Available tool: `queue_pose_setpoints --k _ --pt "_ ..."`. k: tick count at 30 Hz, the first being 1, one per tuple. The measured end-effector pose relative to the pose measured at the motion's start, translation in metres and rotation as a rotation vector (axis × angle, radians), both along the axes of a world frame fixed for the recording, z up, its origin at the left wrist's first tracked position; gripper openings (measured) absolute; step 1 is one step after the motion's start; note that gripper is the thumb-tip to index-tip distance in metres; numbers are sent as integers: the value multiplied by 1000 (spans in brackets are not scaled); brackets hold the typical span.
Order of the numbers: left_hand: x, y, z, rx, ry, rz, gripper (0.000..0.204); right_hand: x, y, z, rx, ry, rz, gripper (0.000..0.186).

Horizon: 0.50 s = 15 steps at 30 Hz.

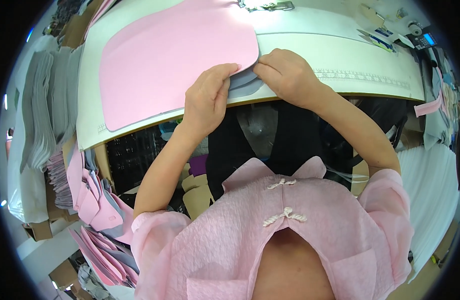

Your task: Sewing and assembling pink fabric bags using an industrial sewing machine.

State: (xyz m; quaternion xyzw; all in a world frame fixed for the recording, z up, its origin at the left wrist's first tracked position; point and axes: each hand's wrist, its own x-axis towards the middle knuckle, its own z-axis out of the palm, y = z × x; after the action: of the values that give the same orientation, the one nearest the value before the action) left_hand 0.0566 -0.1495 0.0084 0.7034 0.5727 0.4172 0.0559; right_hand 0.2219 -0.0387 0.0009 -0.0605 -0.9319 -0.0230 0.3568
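A large pink fabric panel point(165, 60) with rounded corners lies across the white sewing table. Beneath its near right corner, a grey fabric piece point(247, 85) shows and hangs close to the table's front edge. My left hand point(210, 92) pinches the pink panel's edge between thumb and fingers, lifting it slightly off the grey. Just to the right, my right hand point(287, 75) is closed, its fingertips pressed on the grey and pink edges at the corner. Whatever lies inside the right fingertips is hidden. The sewing machine's metal presser foot point(270, 6) sits beyond the panel under a bright light.
Scissors point(377, 40) and small tools lie at the table's far right, near a control box with a blue display point(424, 40). Stacked grey fabric pieces point(47, 105) stand at the left. Pink and grey pieces point(97, 200) hang below them. A printed ruler point(360, 76) runs along the front edge.
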Motion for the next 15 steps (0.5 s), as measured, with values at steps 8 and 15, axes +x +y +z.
queue_pose_setpoints --k 8,15 --pt "5 3 0 120 178 -38 20 -1 2 -3 30 128 52 14" --pt "2 7 0 133 160 53 17 9 7 -5 -261 147 -21 11"
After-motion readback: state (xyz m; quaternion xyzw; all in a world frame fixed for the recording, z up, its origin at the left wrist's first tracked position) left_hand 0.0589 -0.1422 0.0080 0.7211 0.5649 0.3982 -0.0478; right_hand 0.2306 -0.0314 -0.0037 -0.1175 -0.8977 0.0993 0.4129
